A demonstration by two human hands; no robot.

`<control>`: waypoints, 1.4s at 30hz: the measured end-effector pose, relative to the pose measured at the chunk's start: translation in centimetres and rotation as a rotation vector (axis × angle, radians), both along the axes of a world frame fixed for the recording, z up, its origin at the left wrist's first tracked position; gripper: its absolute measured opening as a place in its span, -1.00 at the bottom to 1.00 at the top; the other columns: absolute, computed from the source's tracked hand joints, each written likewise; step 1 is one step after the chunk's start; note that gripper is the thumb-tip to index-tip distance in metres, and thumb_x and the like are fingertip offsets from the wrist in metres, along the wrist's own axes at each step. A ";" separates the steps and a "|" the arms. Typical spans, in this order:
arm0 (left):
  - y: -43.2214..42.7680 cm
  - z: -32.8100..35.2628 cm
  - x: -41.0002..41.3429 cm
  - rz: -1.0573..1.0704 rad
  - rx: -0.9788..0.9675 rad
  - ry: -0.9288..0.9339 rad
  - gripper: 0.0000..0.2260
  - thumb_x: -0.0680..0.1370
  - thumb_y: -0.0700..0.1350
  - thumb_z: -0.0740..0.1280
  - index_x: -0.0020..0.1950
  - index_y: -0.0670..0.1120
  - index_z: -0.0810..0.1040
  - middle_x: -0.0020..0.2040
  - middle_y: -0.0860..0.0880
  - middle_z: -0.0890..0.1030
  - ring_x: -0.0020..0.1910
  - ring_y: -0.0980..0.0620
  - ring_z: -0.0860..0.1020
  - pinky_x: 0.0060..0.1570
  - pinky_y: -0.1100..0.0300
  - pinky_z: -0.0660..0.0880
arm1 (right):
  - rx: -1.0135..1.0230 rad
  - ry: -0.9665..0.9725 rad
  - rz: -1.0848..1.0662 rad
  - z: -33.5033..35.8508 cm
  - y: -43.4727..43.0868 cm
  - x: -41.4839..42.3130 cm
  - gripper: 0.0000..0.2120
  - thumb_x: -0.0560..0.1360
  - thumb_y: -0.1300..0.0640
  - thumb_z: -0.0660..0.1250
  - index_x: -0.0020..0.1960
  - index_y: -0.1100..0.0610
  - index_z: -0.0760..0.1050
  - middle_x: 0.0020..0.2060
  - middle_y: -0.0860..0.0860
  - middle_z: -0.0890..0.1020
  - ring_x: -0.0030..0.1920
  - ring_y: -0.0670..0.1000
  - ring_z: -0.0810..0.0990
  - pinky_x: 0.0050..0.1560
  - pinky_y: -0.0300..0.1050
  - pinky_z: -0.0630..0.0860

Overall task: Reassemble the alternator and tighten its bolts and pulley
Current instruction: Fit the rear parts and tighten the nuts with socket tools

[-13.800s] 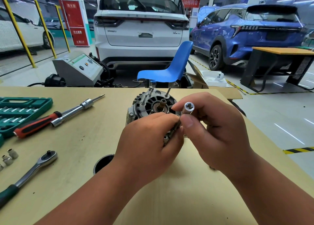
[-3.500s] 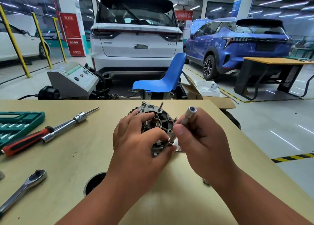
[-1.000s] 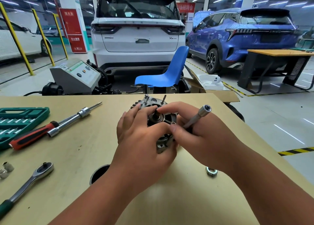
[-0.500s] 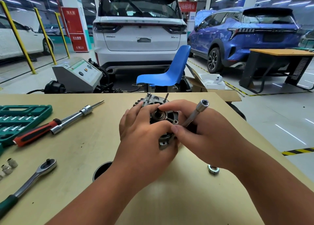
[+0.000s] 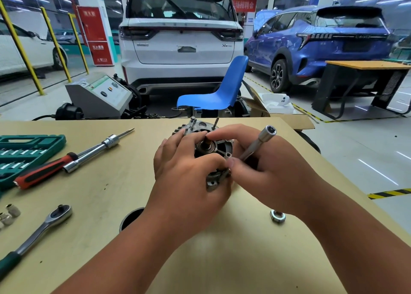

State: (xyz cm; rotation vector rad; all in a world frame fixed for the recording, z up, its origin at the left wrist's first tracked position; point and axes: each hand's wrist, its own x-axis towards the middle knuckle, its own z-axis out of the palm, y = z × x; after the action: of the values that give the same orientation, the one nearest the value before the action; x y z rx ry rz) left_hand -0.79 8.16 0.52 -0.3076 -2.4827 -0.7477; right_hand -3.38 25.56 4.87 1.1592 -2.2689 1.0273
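The alternator point(image 5: 211, 148) lies on the tan table point(image 5: 115, 200), shaft end up, with long bolts point(image 5: 215, 123) sticking out at its far side. My left hand point(image 5: 189, 176) grips its near left side, fingers curled over the housing. My right hand point(image 5: 271, 171) holds a long silver socket point(image 5: 259, 143) slanted up to the right, while its thumb and fingertips touch the alternator's near and top edges. A loose hex nut point(image 5: 277, 216) lies on the table under my right wrist.
On the left lie a red-handled driver with a silver extension point(image 5: 66, 160), a ratchet wrench point(image 5: 37, 231), small sockets point(image 5: 10, 213) and a green socket case point(image 5: 24, 151). A round hole point(image 5: 130, 218) opens in the table by my left forearm. A blue chair point(image 5: 218, 93) stands beyond.
Over the last second both hands stay on the alternator with only slight shifts. Earlier the socket stood on a near-side bolt; now it slants away to the right in my hand.
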 end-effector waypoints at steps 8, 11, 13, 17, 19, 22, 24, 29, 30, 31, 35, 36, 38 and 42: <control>0.0 0.0 -0.2 0.032 -0.003 0.004 -0.67 0.45 0.28 0.35 0.14 0.23 0.70 0.48 0.10 0.47 0.62 -0.10 0.16 0.59 -0.13 0.05 | -0.041 -0.023 0.012 -0.5 -0.1 -0.3 -0.78 0.61 0.23 0.37 0.22 0.06 0.65 -0.20 -0.54 0.55 -0.12 -0.34 0.62 -0.10 -0.51 0.42; 0.0 0.0 0.0 0.009 -0.011 0.001 -0.70 0.47 0.28 0.29 0.11 0.27 0.67 0.46 0.09 0.46 0.62 -0.13 0.18 0.57 -0.18 0.08 | -0.024 -0.005 -0.028 -0.5 0.0 -0.3 -0.71 0.58 0.23 0.36 0.25 -0.01 0.63 -0.33 -0.41 0.52 -0.28 -0.22 0.56 -0.25 -0.45 0.37; -0.1 0.1 0.1 0.006 -0.018 -0.008 -0.73 0.48 0.26 0.28 0.06 0.26 0.68 0.46 0.08 0.45 0.61 -0.13 0.18 0.55 -0.19 0.10 | -0.008 -0.027 -0.037 -0.4 0.0 -0.2 -0.63 0.54 0.18 0.34 0.25 -0.18 0.58 -0.36 -0.26 0.51 -0.32 -0.07 0.51 -0.29 -0.36 0.34; 0.0 0.1 -0.1 0.031 -0.014 -0.021 -0.76 0.47 0.23 0.32 0.04 0.22 0.68 0.48 0.09 0.45 0.62 -0.09 0.15 0.57 -0.18 0.07 | 0.016 0.006 -0.046 -0.2 -0.1 0.0 -0.67 0.53 0.13 0.37 0.24 -0.16 0.61 -0.30 -0.37 0.54 -0.26 -0.16 0.57 -0.26 -0.41 0.36; 0.0 0.1 -0.3 0.037 -0.015 -0.016 -0.71 0.47 0.23 0.32 0.11 0.22 0.69 0.48 0.09 0.46 0.62 -0.10 0.15 0.58 -0.16 0.06 | -0.026 0.013 -0.035 -0.3 0.0 -0.1 -0.79 0.57 0.11 0.40 0.19 -0.01 0.66 -0.25 -0.50 0.54 -0.19 -0.28 0.60 -0.19 -0.47 0.39; 0.0 0.0 -0.3 0.039 -0.024 -0.015 -0.68 0.45 0.26 0.32 0.12 0.22 0.68 0.48 0.10 0.46 0.62 -0.12 0.16 0.59 -0.14 0.06 | -0.056 0.013 -0.035 -0.3 0.0 -0.1 -0.82 0.58 0.13 0.39 0.15 0.01 0.68 -0.19 -0.48 0.58 -0.12 -0.27 0.64 -0.13 -0.45 0.42; 0.0 0.0 -0.2 0.026 -0.032 -0.007 -0.70 0.46 0.28 0.28 0.10 0.24 0.65 0.47 0.10 0.45 0.62 -0.13 0.18 0.56 -0.19 0.10 | -0.042 0.064 -0.050 -0.4 0.0 -0.1 -0.79 0.57 0.22 0.41 0.16 0.03 0.67 -0.23 -0.53 0.54 -0.17 -0.33 0.59 -0.17 -0.52 0.38; -0.2 -0.1 -0.2 0.015 -0.048 -0.006 -0.73 0.48 0.27 0.25 0.04 0.25 0.66 0.46 0.09 0.45 0.60 -0.14 0.19 0.53 -0.23 0.13 | -0.033 0.050 -0.076 -0.3 0.1 -0.1 -0.67 0.52 0.20 0.37 0.21 -0.11 0.62 -0.34 -0.35 0.52 -0.30 -0.20 0.56 -0.29 -0.48 0.33; -0.2 -0.1 -0.3 0.023 -0.052 -0.012 -0.75 0.48 0.27 0.28 0.02 0.23 0.66 0.47 0.09 0.44 0.61 -0.13 0.18 0.54 -0.21 0.12 | -0.034 0.039 -0.068 -0.3 0.0 -0.1 -0.67 0.51 0.19 0.36 0.21 -0.11 0.62 -0.33 -0.33 0.52 -0.30 -0.18 0.55 -0.29 -0.47 0.33; -0.2 -0.1 -0.4 0.028 -0.051 -0.016 -0.76 0.49 0.26 0.30 0.01 0.22 0.66 0.48 0.10 0.44 0.61 -0.12 0.17 0.55 -0.19 0.11 | -0.040 0.031 -0.058 -0.4 0.0 -0.1 -0.68 0.51 0.19 0.37 0.21 -0.08 0.64 -0.32 -0.35 0.53 -0.30 -0.19 0.56 -0.28 -0.47 0.33; -0.1 0.0 -0.5 0.041 -0.042 -0.007 -0.66 0.48 0.31 0.24 0.10 0.23 0.66 0.47 0.11 0.46 0.61 -0.11 0.19 0.55 -0.14 0.11 | -0.078 0.018 -0.057 -0.4 0.0 -0.1 -0.81 0.57 0.05 0.39 0.16 -0.04 0.67 -0.19 -0.27 0.66 -0.18 -0.13 0.63 -0.18 -0.35 0.44; -0.1 0.0 -0.5 0.041 -0.035 0.000 -0.66 0.47 0.31 0.25 0.10 0.22 0.67 0.46 0.11 0.47 0.60 -0.11 0.20 0.55 -0.12 0.11 | -0.089 0.022 -0.050 -0.4 0.0 -0.1 -0.82 0.58 0.06 0.39 0.15 -0.02 0.68 -0.16 -0.30 0.66 -0.16 -0.17 0.64 -0.16 -0.37 0.44; -0.1 0.0 -0.4 0.039 -0.026 0.013 -0.63 0.45 0.33 0.22 0.07 0.20 0.68 0.45 0.11 0.48 0.60 -0.11 0.21 0.55 -0.09 0.10 | -0.097 0.051 -0.041 -0.5 0.0 -0.1 -0.81 0.57 0.16 0.38 0.14 0.03 0.68 -0.19 -0.44 0.59 -0.17 -0.28 0.61 -0.15 -0.49 0.39; -0.3 -0.1 -0.3 0.015 -0.059 0.003 -0.68 0.45 0.29 0.20 0.04 0.24 0.65 0.45 0.12 0.46 0.59 -0.12 0.20 0.54 -0.17 0.13 | -0.065 0.091 -0.029 -0.8 0.1 -0.2 -0.68 0.48 0.34 0.36 0.18 0.10 0.66 -0.24 -0.54 0.52 -0.23 -0.37 0.56 -0.21 -0.57 0.34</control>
State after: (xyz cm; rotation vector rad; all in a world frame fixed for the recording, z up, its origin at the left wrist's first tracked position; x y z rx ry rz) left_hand -1.11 7.90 0.41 -0.3113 -2.5046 -0.6679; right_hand -3.53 25.67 4.12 1.1207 -2.1599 1.0089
